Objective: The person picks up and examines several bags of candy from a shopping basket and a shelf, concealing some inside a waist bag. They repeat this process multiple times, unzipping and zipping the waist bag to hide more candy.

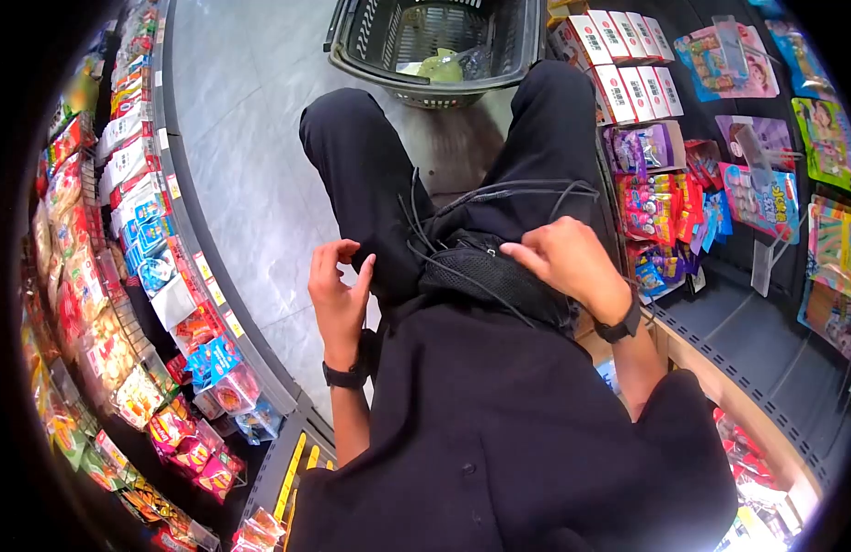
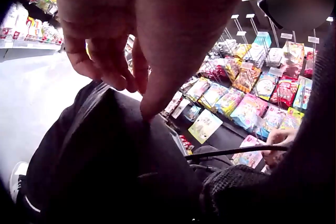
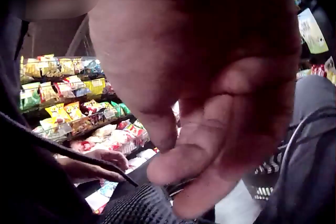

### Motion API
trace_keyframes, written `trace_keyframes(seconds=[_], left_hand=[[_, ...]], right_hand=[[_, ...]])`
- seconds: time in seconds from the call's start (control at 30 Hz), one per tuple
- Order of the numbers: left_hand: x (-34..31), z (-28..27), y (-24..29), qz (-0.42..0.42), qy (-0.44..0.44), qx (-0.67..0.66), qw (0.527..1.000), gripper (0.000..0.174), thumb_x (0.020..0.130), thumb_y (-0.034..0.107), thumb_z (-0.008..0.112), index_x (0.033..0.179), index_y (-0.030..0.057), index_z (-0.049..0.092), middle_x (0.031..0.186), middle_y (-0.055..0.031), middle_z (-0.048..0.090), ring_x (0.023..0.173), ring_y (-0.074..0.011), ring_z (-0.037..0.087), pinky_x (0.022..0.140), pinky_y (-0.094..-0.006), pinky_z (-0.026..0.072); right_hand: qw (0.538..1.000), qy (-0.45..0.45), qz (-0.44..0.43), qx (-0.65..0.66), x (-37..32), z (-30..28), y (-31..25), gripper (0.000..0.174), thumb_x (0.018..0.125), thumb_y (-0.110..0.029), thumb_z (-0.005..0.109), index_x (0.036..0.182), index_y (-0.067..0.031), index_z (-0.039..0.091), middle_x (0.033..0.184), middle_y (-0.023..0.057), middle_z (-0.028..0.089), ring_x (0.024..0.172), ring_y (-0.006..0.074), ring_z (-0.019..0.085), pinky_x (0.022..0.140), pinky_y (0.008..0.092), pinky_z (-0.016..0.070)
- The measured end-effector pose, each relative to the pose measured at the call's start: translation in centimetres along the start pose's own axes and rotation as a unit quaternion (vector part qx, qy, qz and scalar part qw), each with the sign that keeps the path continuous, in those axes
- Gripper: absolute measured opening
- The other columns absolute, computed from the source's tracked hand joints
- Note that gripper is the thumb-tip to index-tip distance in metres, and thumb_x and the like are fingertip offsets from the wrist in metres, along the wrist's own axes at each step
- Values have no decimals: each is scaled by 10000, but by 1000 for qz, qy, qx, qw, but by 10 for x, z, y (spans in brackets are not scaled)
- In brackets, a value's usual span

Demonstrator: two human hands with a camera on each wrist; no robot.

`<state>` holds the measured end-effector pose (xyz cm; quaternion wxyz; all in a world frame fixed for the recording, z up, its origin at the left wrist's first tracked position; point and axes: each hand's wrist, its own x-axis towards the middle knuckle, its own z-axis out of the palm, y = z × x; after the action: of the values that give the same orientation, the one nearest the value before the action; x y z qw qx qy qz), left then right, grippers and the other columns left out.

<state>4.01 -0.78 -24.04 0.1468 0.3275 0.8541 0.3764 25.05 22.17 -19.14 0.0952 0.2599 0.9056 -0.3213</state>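
Observation:
A black mesh bag [image 1: 476,269] with a zip and thin black cords [image 1: 499,191] lies in the person's lap. My right hand [image 1: 573,262] hovers at its right side, thumb reaching toward the zip. In the right wrist view its fingers [image 3: 194,155] are loosely bent over the mesh, with nothing showing between thumb and fingers. Above the left thigh, my left hand [image 1: 338,299] has its fingers loosely bent and holds nothing. In the left wrist view its thumb tip comes right at the dark trouser leg [image 2: 121,150].
A dark shopping basket [image 1: 434,92] with a light-green item [image 1: 441,64] inside stands on the floor beyond the knees. Shelves of packaged snacks [image 1: 149,248] line the left. White boxes [image 1: 628,69] and hanging packets [image 1: 660,207] fill the right side.

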Motion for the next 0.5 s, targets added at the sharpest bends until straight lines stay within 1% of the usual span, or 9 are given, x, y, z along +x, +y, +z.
trace_keyframes(seconds=[0.03,0.07,0.13,0.17,0.27,0.3,0.4,0.43,0.5], left_hand=[[-3,2,0,0,-6,4,1000,216,781,46,771,965,36,657,892,-50,646,797,-159,627,637,-276,450],[-6,4,6,-3,-34,-14,999,210,785,45,769,965,32,661,884,-51,647,774,-154,626,629,-271,452],[-11,7,25,-9,-90,-52,995,199,793,44,766,966,24,670,867,-53,650,730,-143,622,614,-262,456],[-17,15,26,-20,-106,-98,989,218,799,49,765,994,12,675,872,-59,663,702,-134,626,617,-254,477],[-28,24,36,17,-164,-70,984,288,806,88,768,1061,6,662,1010,-87,681,823,-179,654,707,-290,519],[-32,28,34,32,-172,-66,982,351,779,118,791,1091,20,661,1079,-102,673,926,-231,644,778,-327,522],[-38,33,38,143,-205,-29,968,375,748,124,807,1081,33,661,1115,-106,667,993,-272,624,843,-354,510],[-44,38,36,111,-221,-79,966,330,720,102,809,1011,39,665,1108,-106,667,1024,-291,606,885,-374,495],[-50,37,38,137,-221,-49,964,287,712,74,802,960,38,662,1095,-102,668,1011,-285,610,874,-371,498]], right_hand=[[1000,-16,-6,20,1,3,-3,418,896,-442,634,721,-68,702,667,138,649,687,345,663,639,452,524],[998,-16,-47,35,0,16,1,392,896,-436,633,841,-53,694,783,147,672,769,352,665,669,453,524],[997,0,-71,-10,-6,37,3,421,889,-450,638,942,-34,666,913,157,668,856,359,657,711,453,524],[997,-73,-30,27,-7,39,0,462,871,-454,664,1007,-12,652,965,167,653,892,363,650,744,450,527],[992,-25,-68,104,-14,44,7,453,858,-428,691,1026,-7,662,950,161,657,894,362,648,772,441,528],[991,-26,-49,121,-18,41,5,432,852,-385,714,1046,-2,674,960,160,660,874,358,653,776,420,530],[981,12,-26,193,-31,49,6,405,845,-345,733,1044,4,682,981,161,664,866,355,655,778,401,529],[973,29,-26,230,-35,52,6,375,844,-295,747,1057,7,688,979,148,667,834,304,669,744,359,531],[956,26,17,293,-39,54,7,345,853,-269,742,1054,7,694,965,136,669,805,256,670,712,331,527]])
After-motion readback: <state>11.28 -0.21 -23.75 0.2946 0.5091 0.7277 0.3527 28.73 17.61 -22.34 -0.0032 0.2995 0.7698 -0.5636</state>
